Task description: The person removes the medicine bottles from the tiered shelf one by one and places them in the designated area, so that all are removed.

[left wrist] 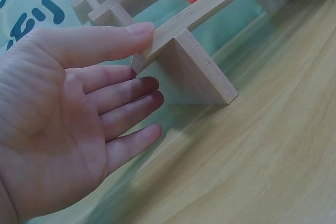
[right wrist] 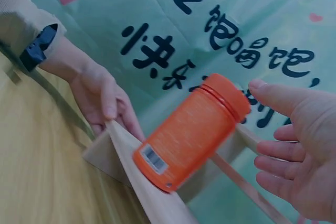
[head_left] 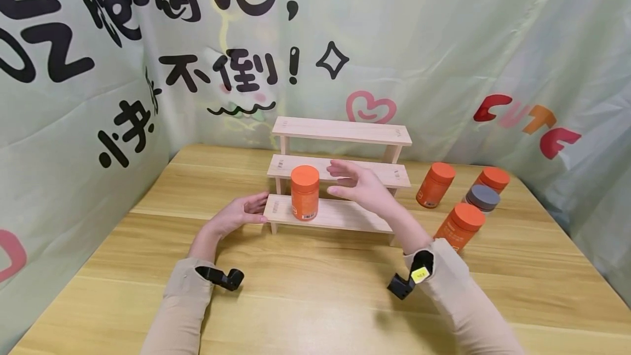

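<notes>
An orange jar (head_left: 305, 196) with an orange lid and a barcode stands upright on the lowest tier of a light wooden three-tier shelf (head_left: 355, 215), toward its left end. My left hand (head_left: 240, 215) is at that tier's left end; in the left wrist view its thumb (left wrist: 118, 40) lies right at the board's corner and the other fingers extend fairly straight below it. Fingers spread and holding nothing, my right hand (head_left: 362, 185) hovers over the shelf, to the right of the jar. In the right wrist view a gap separates its thumb (right wrist: 270, 93) from the jar's lid.
To the right of the shelf, on the wooden table (head_left: 305, 295), stand more orange jars, one alone (head_left: 436, 185), one at the back (head_left: 493, 178) and one in front (head_left: 460, 226). A grey-lidded jar (head_left: 482, 198) stands among them. A printed curtain (head_left: 434, 43) hangs behind.
</notes>
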The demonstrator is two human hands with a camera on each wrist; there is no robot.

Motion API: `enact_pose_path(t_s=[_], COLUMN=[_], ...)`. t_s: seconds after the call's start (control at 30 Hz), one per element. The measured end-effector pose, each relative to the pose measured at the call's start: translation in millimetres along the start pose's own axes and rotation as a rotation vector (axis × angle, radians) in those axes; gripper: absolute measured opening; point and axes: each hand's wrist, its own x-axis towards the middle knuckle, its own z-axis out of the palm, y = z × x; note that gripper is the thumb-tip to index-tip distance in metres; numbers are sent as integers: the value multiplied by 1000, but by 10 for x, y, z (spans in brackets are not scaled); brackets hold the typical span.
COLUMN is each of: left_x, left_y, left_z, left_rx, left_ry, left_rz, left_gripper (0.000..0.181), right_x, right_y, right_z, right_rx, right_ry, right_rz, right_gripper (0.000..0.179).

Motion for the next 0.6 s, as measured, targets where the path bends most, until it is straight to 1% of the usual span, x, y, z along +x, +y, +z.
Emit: enact_pose_path(t_s=[0.2, 0.3, 0.47, 0.6], left_x=[1, 3, 4, 3], left_y=[-1, -1, -10, -19], left_z=[-3, -4, -4, -5], left_rx=[2, 4, 12, 14], left_ry=[-1, -2, -4, 1], left_rz=[0, 3, 3, -3], left_gripper=[79, 78, 78, 78], right_x=[95, 134, 182, 192], right_y=[15, 27, 60, 47], right_z=[163, 221, 299, 350], right_rx=[25, 29, 70, 98], right_ry=[-24, -15, 3, 10], right_rz=[0, -12, -32, -25], right_gripper=[65, 64, 60, 55])
